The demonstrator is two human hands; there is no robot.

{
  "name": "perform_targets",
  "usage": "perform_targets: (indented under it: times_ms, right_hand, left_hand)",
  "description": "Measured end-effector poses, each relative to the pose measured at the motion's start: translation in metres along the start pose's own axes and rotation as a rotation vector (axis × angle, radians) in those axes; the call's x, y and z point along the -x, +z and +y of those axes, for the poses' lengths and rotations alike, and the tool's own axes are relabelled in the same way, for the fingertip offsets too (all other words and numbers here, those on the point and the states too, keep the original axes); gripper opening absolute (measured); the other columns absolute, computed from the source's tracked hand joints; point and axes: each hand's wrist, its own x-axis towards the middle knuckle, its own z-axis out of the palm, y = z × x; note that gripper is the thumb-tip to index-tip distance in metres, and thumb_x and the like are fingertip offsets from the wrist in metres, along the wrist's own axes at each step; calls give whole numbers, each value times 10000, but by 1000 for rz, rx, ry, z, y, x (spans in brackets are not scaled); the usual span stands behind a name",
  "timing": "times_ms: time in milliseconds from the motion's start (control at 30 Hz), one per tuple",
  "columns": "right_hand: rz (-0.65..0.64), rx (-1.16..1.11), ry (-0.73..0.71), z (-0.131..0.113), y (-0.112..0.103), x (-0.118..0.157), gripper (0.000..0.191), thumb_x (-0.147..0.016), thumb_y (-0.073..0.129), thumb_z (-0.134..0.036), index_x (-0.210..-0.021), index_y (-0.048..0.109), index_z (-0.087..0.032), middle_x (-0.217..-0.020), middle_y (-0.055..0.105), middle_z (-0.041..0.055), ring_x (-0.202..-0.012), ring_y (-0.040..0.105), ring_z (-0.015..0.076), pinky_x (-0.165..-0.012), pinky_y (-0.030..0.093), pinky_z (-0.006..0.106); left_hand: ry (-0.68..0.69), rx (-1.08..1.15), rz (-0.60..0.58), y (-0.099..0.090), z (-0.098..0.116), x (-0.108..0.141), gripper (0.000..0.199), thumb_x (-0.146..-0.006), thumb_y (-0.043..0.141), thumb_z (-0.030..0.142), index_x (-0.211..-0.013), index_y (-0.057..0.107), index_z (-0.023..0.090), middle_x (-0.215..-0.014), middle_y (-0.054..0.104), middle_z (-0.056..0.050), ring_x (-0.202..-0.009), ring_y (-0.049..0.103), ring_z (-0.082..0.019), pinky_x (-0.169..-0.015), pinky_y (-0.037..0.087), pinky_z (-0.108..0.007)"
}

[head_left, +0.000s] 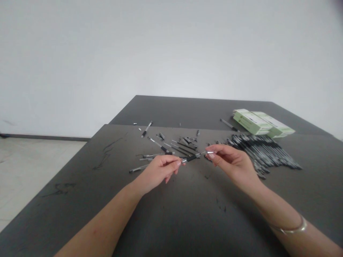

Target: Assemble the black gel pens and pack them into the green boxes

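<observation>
My left hand [163,167] pinches a pen barrel [192,157] with a black grip, its front end pointing right. A thin refill tip sticks out of that end. Close to the tip, my right hand [233,162] holds a small silver cone-shaped pen tip [209,152] between thumb and fingers. Whether the cone touches the refill I cannot tell. Behind my hands lie loose refills [182,147], several pen caps [189,141] and clear pen barrels [158,144] with black grips.
To the right, many pens [264,151] lie side by side in a dense row. Two green and white boxes [253,123] stand behind them. A single pen [229,125] rests left of the boxes. Small silver cones [135,124] lie at the far left of the dark table [80,200].
</observation>
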Motion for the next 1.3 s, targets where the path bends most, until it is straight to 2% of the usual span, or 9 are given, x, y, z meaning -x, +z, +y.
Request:
perform_targets:
  times_ms: [433, 667, 867, 1033, 1300]
  right_hand:
    - [-46, 114, -44, 4, -1, 4, 161, -802, 683, -314, -921, 741, -223, -854, 745, 55, -740, 677, 190, -664, 554, 314]
    - [-53, 175, -51, 5, -2, 4, 165, -812, 666, -311, -933, 728, -217, -847, 749, 58, -735, 683, 193, -657, 555, 313]
    - [-103, 336, -147, 2, -5, 5, 150, -840, 623, -285, -943, 723, -239, -885, 742, 54, -738, 671, 188, -683, 549, 326]
    - [-169, 441, -203, 0, -5, 5, 160, -859, 585, -266, -951, 716, -261, -879, 733, 41, -744, 660, 184, -685, 541, 317]
    - [-227, 472, -198, -2, -7, 5, 157, -865, 584, -254, -956, 712, -262, -902, 733, 31, -762, 668, 176, -677, 526, 295]
  left_hand:
    - [1, -82, -14, 1, 2, 2, 309, -864, 583, 415, -957, 695, 142, -674, 544, 10, -436, 385, -48, -414, 303, -181]
    - [-10, -111, -8, 2, 3, 3, 309, -865, 573, 420, -945, 701, 150, -665, 541, 12, -438, 386, -54, -414, 280, -187]
    - [2, -151, 17, 4, 7, 3, 282, -863, 573, 378, -918, 732, 152, -639, 543, 4, -453, 377, -66, -419, 257, -190]
    - [18, -172, 14, 5, 9, 4, 250, -852, 584, 357, -869, 743, 164, -632, 545, 3, -496, 401, -84, -442, 269, -184]
    - [37, -225, 19, 5, 10, 4, 234, -861, 566, 324, -870, 739, 167, -637, 559, 5, -519, 422, -95, -500, 315, -203]
